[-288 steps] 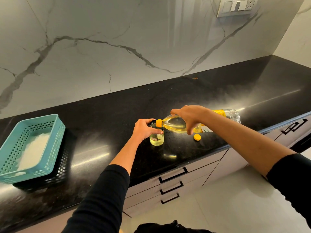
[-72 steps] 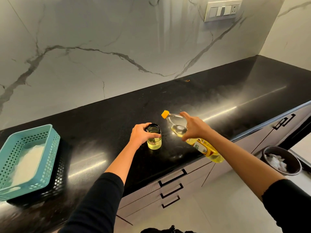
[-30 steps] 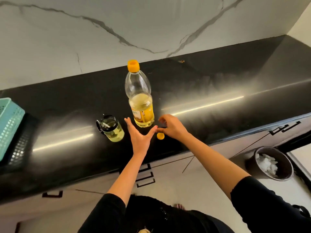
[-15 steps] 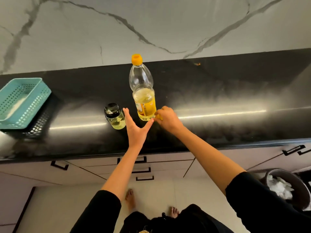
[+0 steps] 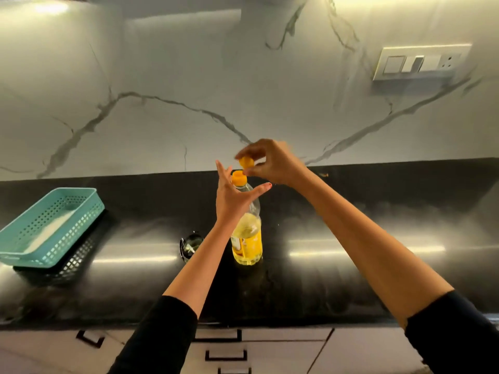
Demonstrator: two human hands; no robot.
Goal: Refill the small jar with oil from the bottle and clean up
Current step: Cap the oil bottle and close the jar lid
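The clear oil bottle [image 5: 247, 240] with a yellow label stands upright on the black counter [image 5: 351, 265], about half full of oil, its orange neck ring showing at the top. My right hand [image 5: 272, 163] pinches the orange cap [image 5: 246, 162] just above the bottle's mouth. My left hand [image 5: 234, 194] is spread, fingers straight, in front of the bottle's shoulder; whether it touches the bottle is unclear. The small glass jar [image 5: 190, 245] with oil stands left of the bottle, mostly hidden behind my left forearm.
A teal perforated basket [image 5: 48, 228] with something white inside sits on a black basket at the counter's left. A switch panel [image 5: 421, 62] is on the marble wall at the right. Drawers with black handles [image 5: 226, 354] run under the counter.
My right hand picked the orange cap off the counter and raised it above the bottle's mouth. My left hand rose from the counter to the bottle's shoulder. The camera tilted up.
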